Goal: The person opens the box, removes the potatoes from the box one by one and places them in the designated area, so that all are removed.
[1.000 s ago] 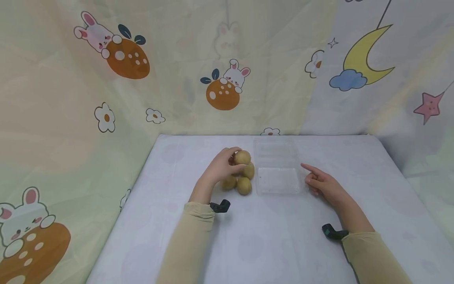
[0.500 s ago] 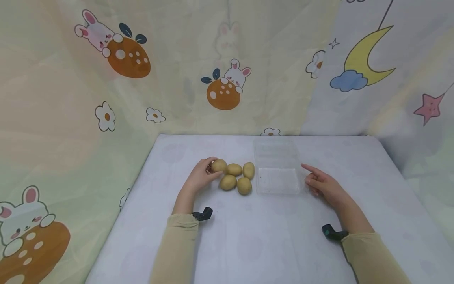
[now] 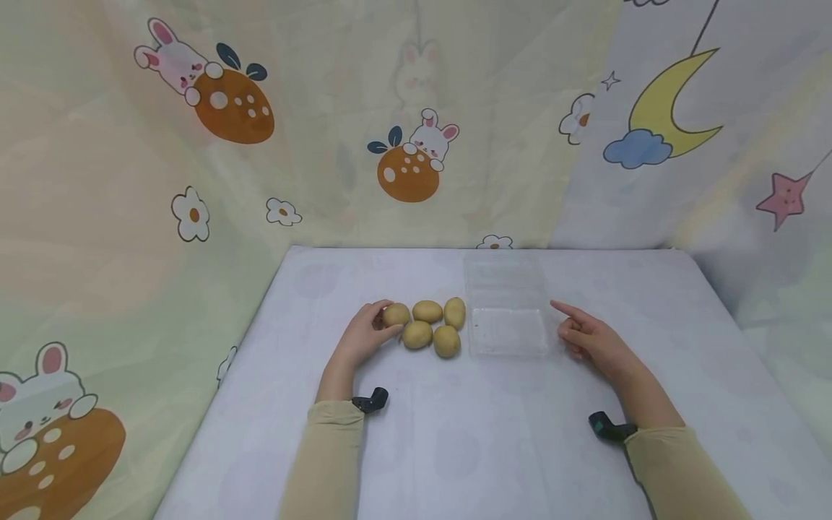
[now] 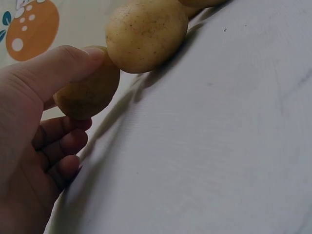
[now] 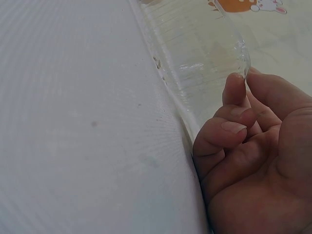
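My left hand (image 3: 367, 331) pinches a small yellow-brown potato (image 3: 396, 314) between thumb and fingers at the left end of a group. In the left wrist view the thumb lies over this potato (image 4: 90, 92), which adjoins a larger potato (image 4: 146, 36). More potatoes (image 3: 417, 334) sit close together to its right in two rough rows. Beside them lies a clear plastic box (image 3: 510, 352), its lid (image 3: 503, 271) folded back behind it. At the box's right rim is my right hand (image 3: 594, 343); in the right wrist view its thumb and fingertip pinch the clear rim (image 5: 243, 53).
A white cloth covers the table (image 3: 455, 448). Behind it hangs a printed fabric backdrop (image 3: 325, 144) that reaches the table's far edge. Each wrist carries a small black camera, such as the left one (image 3: 372, 401).
My left hand has carried the potato from above the group's back right, leftward and down to its left end, beside the others. My right hand has stayed at the box.
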A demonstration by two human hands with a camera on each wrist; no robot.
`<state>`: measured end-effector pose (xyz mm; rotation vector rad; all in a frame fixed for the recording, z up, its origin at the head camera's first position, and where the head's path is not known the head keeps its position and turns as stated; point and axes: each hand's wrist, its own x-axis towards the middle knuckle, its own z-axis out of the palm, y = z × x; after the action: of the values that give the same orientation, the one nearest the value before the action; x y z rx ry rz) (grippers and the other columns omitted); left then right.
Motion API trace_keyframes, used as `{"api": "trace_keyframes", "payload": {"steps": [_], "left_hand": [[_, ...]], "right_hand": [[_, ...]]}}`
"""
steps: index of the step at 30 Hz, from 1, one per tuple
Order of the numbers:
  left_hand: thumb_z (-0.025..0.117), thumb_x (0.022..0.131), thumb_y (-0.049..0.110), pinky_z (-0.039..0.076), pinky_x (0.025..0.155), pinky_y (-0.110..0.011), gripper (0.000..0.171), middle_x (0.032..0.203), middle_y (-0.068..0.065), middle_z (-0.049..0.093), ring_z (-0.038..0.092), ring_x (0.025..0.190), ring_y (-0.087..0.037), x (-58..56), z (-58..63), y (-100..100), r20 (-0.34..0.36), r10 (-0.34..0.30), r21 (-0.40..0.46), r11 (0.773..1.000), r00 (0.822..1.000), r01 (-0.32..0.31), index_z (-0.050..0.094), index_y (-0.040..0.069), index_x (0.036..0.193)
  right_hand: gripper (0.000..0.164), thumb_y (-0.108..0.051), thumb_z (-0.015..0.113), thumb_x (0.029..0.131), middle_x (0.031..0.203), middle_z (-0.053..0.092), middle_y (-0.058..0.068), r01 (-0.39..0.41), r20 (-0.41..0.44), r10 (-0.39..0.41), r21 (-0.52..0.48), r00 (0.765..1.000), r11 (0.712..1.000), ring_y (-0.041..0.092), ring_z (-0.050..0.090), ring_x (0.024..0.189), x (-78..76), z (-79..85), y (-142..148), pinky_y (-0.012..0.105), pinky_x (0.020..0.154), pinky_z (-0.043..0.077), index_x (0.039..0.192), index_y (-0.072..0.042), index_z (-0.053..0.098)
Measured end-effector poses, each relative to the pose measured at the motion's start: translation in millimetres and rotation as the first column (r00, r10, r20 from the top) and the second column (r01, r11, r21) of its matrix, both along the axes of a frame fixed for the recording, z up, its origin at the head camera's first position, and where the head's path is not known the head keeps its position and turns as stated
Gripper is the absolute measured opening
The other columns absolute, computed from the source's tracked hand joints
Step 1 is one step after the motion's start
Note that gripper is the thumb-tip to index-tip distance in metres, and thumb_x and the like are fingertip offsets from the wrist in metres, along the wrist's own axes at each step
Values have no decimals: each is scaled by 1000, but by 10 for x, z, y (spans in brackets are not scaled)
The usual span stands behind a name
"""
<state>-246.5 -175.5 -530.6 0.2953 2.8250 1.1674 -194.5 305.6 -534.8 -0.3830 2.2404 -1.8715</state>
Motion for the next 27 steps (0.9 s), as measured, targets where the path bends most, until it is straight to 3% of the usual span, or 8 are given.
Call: {"api": "trace_keyframes", "payload": {"steps": [18,27], "left_hand": [[71,88,48,42,80,-33,61,99,-1,52,49,90,-17,-8,-79,3,-20,-35,-44,998,999,34,53,24,141],[71,89,46,43,83,-35,63,102,0,55,50,92,-16,-11,-84,-1,-49,-54,-51,997,997,52,50,26,145]], "right_hand": [[58,-16,55,102,78,48,-6,2,19,-2,-15,1000,1000,17,43,58,15,2,6,29,52,43,154,-8,31],[58,-18,55,102,79,49,-5,21,23,-21,-7,1000,1000,14,44,59,5,-10,0,28,53,43,154,-7,31]]}}
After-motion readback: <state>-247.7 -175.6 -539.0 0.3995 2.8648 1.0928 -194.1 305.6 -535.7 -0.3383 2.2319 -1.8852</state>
